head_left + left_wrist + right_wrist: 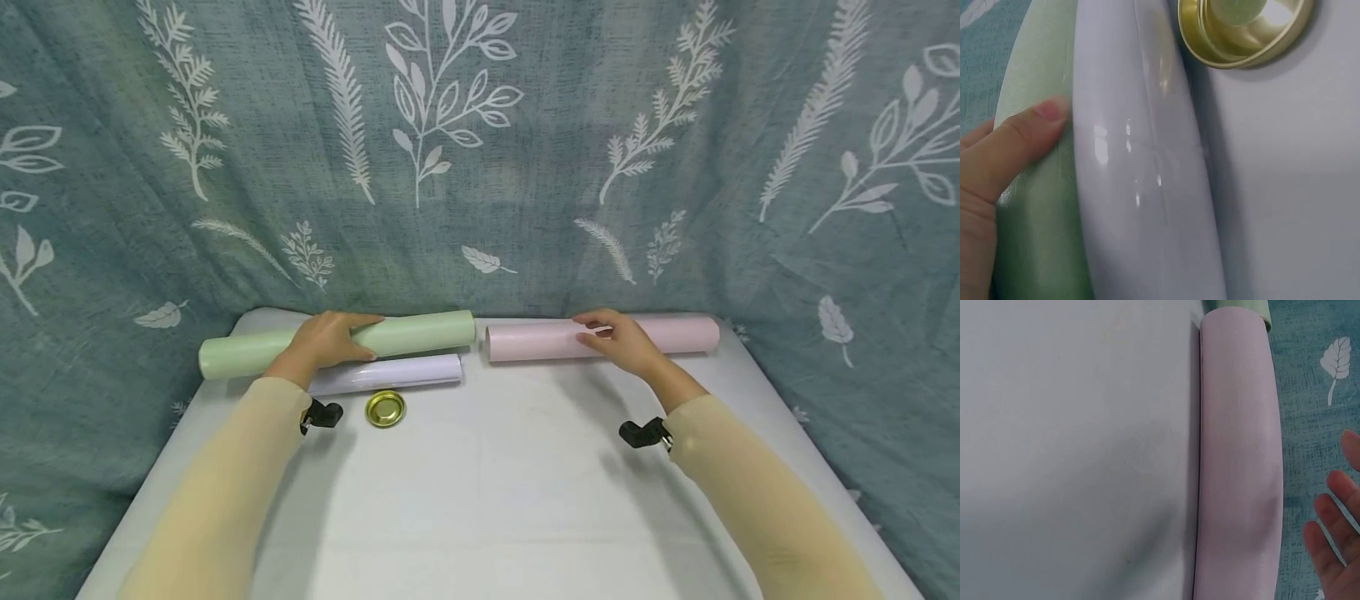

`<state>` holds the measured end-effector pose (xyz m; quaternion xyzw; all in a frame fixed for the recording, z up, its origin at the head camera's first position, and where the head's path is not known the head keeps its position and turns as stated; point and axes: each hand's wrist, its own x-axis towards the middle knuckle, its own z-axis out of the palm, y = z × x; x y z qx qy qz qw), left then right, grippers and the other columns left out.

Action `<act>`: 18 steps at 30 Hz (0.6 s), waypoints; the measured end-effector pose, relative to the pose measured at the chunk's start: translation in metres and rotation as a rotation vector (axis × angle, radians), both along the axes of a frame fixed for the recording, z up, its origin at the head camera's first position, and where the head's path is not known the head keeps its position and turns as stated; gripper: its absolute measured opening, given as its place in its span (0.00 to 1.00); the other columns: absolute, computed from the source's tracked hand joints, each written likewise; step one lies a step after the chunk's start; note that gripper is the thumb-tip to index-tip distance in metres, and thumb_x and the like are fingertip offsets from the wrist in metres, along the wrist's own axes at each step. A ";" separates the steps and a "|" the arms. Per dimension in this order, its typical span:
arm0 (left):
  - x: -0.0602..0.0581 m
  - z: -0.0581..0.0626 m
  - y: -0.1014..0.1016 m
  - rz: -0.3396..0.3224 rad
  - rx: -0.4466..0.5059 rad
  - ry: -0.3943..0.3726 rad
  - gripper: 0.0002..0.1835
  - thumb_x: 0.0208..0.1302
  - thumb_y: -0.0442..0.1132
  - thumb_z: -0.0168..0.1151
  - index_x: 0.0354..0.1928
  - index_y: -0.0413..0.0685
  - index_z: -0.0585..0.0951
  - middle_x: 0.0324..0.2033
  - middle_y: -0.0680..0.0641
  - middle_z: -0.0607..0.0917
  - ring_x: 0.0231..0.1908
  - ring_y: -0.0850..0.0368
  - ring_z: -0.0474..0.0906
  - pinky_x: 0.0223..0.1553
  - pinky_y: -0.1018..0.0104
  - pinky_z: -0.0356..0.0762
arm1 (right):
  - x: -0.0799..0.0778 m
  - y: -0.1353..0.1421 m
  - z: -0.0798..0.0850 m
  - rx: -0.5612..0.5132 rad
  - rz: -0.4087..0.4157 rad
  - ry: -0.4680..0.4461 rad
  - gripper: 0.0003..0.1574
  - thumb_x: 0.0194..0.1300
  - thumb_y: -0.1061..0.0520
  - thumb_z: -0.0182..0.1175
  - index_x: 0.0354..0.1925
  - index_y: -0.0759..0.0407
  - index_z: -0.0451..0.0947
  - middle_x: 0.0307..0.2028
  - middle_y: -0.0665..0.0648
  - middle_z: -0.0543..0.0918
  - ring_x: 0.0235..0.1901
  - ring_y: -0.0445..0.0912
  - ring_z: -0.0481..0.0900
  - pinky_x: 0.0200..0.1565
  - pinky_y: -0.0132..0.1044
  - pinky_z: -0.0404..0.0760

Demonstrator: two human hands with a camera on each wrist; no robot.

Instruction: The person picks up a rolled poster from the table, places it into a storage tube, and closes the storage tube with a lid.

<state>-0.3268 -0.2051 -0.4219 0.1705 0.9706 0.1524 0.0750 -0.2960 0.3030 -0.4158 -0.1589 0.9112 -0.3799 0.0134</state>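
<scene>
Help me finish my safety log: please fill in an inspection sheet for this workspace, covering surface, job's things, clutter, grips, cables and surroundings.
Surface: white table, with shadows across it.
Job's things: smooth pale green cylindrical roll and smooth pale pink cylindrical roll, nearly end to end near the far edge; material unclear.
Clutter: glossy white roll in front of the green one; shallow round gold metallic dish nearer the camera.
Left grip: holds the green roll, thumb on its near side.
Right grip: at the pink roll, fingers not closed round it.
Cables: nothing seen.
Surroundings: blue-green fabric curtain with white leaf print.
</scene>
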 end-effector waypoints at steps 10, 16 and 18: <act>-0.011 -0.010 0.001 0.031 0.058 -0.095 0.41 0.59 0.56 0.73 0.74 0.70 0.68 0.70 0.38 0.69 0.64 0.34 0.70 0.56 0.35 0.72 | -0.013 0.012 -0.010 0.059 -0.033 0.062 0.26 0.71 0.54 0.63 0.63 0.62 0.76 0.64 0.63 0.74 0.65 0.61 0.69 0.65 0.58 0.68; -0.014 -0.018 -0.001 0.042 0.096 -0.125 0.41 0.59 0.56 0.73 0.74 0.69 0.67 0.71 0.39 0.68 0.67 0.33 0.65 0.60 0.33 0.67 | -0.016 0.016 -0.013 0.068 -0.026 0.070 0.27 0.70 0.56 0.65 0.63 0.63 0.76 0.65 0.65 0.73 0.68 0.61 0.66 0.67 0.59 0.65; -0.014 -0.019 -0.001 0.036 0.108 -0.126 0.41 0.60 0.55 0.72 0.74 0.69 0.67 0.72 0.39 0.67 0.68 0.33 0.64 0.61 0.32 0.66 | -0.016 0.018 -0.014 0.071 -0.023 0.064 0.28 0.69 0.56 0.65 0.64 0.63 0.76 0.65 0.65 0.72 0.68 0.61 0.65 0.68 0.58 0.65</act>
